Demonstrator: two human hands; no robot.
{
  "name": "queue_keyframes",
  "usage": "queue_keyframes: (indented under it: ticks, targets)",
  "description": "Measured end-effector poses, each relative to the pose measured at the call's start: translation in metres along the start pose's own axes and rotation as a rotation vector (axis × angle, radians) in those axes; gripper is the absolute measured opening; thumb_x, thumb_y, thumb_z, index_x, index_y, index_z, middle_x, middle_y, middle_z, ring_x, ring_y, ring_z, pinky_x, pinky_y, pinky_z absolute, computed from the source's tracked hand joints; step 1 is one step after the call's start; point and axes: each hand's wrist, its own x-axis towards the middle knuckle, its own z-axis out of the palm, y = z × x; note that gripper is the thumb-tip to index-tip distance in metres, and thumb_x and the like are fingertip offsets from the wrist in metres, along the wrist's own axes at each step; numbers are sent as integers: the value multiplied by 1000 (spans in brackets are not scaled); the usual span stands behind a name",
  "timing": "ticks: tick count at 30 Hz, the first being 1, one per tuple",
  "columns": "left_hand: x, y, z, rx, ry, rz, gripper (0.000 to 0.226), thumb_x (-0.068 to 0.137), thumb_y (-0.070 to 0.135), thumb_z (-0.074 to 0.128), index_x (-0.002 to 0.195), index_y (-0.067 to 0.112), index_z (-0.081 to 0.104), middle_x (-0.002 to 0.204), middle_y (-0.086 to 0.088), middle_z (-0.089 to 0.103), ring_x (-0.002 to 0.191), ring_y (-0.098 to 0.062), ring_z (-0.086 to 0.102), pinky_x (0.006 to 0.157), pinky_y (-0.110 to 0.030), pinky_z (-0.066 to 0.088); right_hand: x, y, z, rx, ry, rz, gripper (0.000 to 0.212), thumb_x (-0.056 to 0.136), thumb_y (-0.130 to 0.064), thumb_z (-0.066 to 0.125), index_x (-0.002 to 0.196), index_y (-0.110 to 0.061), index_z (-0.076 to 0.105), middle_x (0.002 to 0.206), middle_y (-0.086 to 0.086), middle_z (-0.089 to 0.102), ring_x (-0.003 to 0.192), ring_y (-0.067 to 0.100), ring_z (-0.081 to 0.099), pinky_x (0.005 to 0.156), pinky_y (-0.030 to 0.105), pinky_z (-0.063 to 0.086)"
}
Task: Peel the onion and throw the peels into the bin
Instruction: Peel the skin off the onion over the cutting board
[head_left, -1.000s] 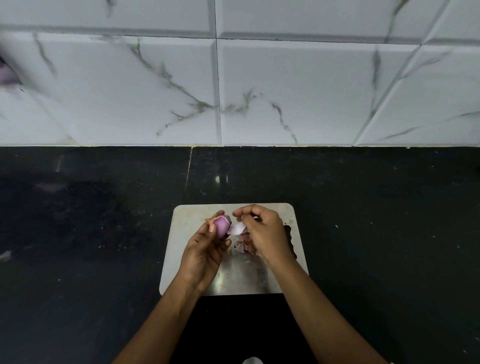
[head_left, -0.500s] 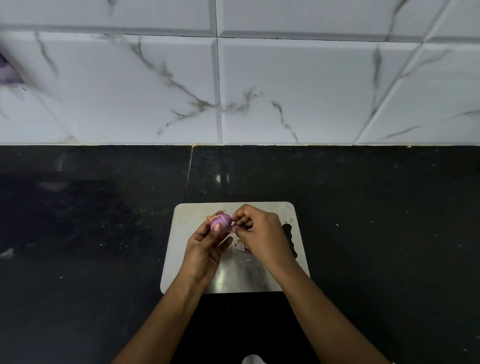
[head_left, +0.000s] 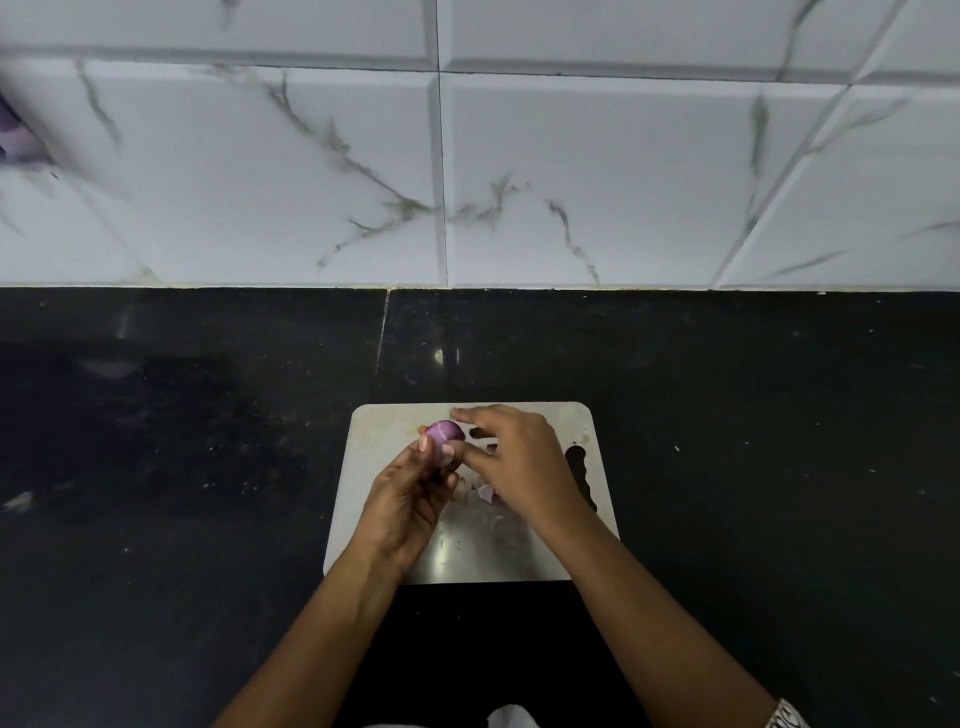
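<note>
A small purple onion (head_left: 443, 434) is held above the steel cutting board (head_left: 519, 551) by my left hand (head_left: 410, 499), whose fingers and thumb curl round it. My right hand (head_left: 514, 457) is just right of the onion, its thumb and forefinger reaching to the onion's top and side. Whether it pinches a strip of skin I cannot tell. A few pale purple peel pieces (head_left: 487, 493) lie on the board under my right hand. No bin is in view.
The board lies on a black stone counter (head_left: 753, 441) that runs left and right. A white marbled tile wall (head_left: 571, 171) rises behind it. A purple object (head_left: 13, 137) shows at the far left edge. Something white (head_left: 511, 717) peeks in at the bottom edge.
My right hand let a peel piece drop to the board and came back to the onion, its fingers now spread more over the top. My left hand turned the onion slightly.
</note>
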Motion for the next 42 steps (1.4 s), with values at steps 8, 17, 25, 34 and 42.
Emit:
queue_keyframes:
  ticks: [8,17,25,34,42]
  targets:
    - [-1,6,-4,46,18,28,72,30,38,95,93,10,75,91,-6,75,81,-12,71,69,-22,57,5,-11,-4,-102,-50,-37,38,84,-36,63,118,-17,63,105,4,72,88,15,67,77,22,51]
    - [-7,4,1,187,1,121,49,46,41,88,89,21,77,98,-3,75,91,-16,70,72,-25,56,3,-9,2,-174,120,-86,21,81,-26,67,95,-10,69,82,6,72,71,15,62,65,23,46]
    - [-12,6,-1,129,-117,117,68,42,34,93,105,18,73,113,-7,70,103,-21,67,80,-29,56,10,4,-1,398,44,350,8,82,-16,67,88,-14,72,77,1,70,71,13,68,63,28,60]
    - [-10,9,-3,0,-201,108,47,72,-1,70,116,16,67,120,-12,66,107,-22,65,80,-24,55,7,-1,0,970,115,640,11,85,-7,62,75,-6,68,61,5,70,57,12,68,51,19,52]
    - [-12,10,-1,15,-96,109,79,41,32,93,111,7,66,113,-10,69,100,-17,68,78,-22,56,0,-9,0,496,-12,445,17,80,-33,67,94,-24,65,97,-2,68,79,13,70,69,33,58]
